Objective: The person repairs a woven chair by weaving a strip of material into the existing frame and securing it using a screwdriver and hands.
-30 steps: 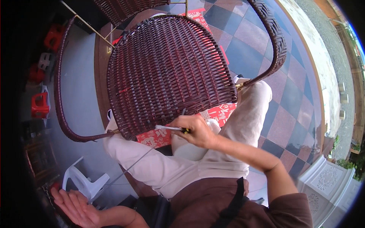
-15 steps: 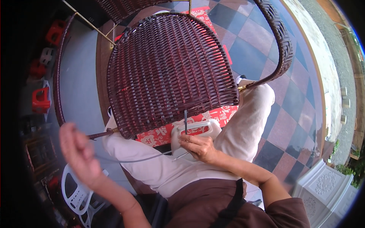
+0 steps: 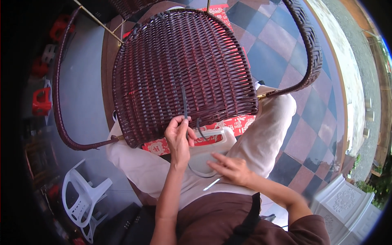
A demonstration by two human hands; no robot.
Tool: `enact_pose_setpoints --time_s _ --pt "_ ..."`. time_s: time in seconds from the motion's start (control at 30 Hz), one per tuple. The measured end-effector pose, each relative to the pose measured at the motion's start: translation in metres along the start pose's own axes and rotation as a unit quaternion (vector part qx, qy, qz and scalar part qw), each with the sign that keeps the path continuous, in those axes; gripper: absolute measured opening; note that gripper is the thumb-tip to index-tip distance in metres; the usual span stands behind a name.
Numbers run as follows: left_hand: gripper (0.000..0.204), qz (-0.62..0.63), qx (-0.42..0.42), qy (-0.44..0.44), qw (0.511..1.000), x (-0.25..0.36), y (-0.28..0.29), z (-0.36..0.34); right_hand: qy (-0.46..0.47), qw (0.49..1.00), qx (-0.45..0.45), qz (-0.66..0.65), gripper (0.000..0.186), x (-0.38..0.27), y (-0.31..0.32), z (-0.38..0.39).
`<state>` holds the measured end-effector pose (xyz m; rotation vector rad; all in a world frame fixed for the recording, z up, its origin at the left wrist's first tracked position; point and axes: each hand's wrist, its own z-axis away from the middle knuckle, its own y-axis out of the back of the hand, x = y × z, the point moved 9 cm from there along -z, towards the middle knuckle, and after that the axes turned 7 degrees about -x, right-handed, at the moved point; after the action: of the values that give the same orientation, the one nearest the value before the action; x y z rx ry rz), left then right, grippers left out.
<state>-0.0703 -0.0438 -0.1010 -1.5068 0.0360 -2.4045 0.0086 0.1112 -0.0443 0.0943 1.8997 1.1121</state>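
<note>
Our left hand (image 3: 178,141) pinches a grey strip (image 3: 185,103), woven seat (image 3: 171,61) beyond; whether our right hand (image 3: 233,168) grips, we can't tell

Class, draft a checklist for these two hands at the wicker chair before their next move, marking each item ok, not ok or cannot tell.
1. Left hand gripping the grey strip: ok, pinched by thumb and fingers.
2. Strip's upper end in view: ok, it points up over the wicker seat.
3. Strip taut below the left hand: not ok, a grey length sags in a slack curve.
4. Right hand holding the pale-tipped tool firmly: cannot tell, its handle is hidden.
5. Seat's near edge free of loose pieces: not ok, a curved piece hangs there.
</note>
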Motion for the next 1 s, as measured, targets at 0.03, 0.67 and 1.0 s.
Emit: enact_pose_setpoints --time_s 0.03,0.67,1.0 --pt "0.015 -0.005 0.009 0.008 1.000 -0.003 0.002 0.005 -0.026 0.999 0.031 -0.018 0.049 0.005 0.012 0.004" --pt "0.016 -0.037 -0.047 -0.018 0.998 0.006 -0.010 0.076 -0.322 0.812 0.043 -0.484 0.023 0.045 0.031 -0.087" --pt "0.025 0.012 -0.128 -0.057 0.990 0.019 -0.028 0.058 -0.306 0.793 0.089 -0.519 0.009 0.047 0.014 -0.056"
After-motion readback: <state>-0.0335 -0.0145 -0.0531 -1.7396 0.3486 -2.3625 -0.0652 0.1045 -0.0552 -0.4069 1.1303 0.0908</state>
